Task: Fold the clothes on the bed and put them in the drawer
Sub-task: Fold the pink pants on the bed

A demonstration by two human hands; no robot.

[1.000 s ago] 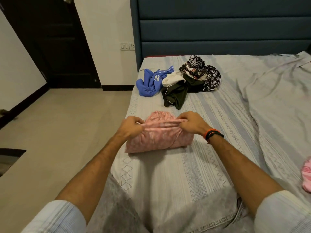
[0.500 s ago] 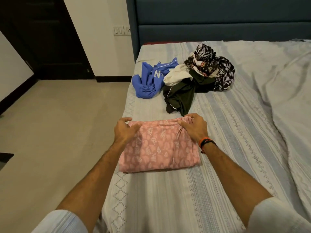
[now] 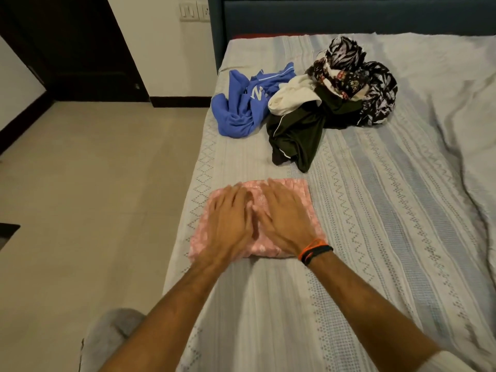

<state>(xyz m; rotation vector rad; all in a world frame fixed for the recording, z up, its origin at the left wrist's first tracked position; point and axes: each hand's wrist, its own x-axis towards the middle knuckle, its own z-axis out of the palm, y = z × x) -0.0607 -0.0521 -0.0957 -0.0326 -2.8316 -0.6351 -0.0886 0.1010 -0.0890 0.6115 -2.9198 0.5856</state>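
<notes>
A pink patterned garment (image 3: 306, 200) lies folded into a flat rectangle near the left edge of the bed (image 3: 375, 224). My left hand (image 3: 228, 218) and my right hand (image 3: 284, 216) press flat on top of it, side by side, fingers straight. Farther up the bed lies an unfolded heap: a blue garment (image 3: 241, 108), a cream one (image 3: 292, 99), a black one (image 3: 298, 135) and black-and-white patterned cloth (image 3: 375, 95). No drawer is in view.
The bed's grey patterned sheet runs right, with a rumpled grey blanket (image 3: 461, 108) at the far right. A dark blue headboard (image 3: 349, 14) stands behind. Beige floor (image 3: 94, 197) lies to the left, with a dark door (image 3: 67, 44) beyond.
The pink garment's last fold was laid over and it now lies flat. Both hands let go of its far edge and moved onto its top, pressing it down.
</notes>
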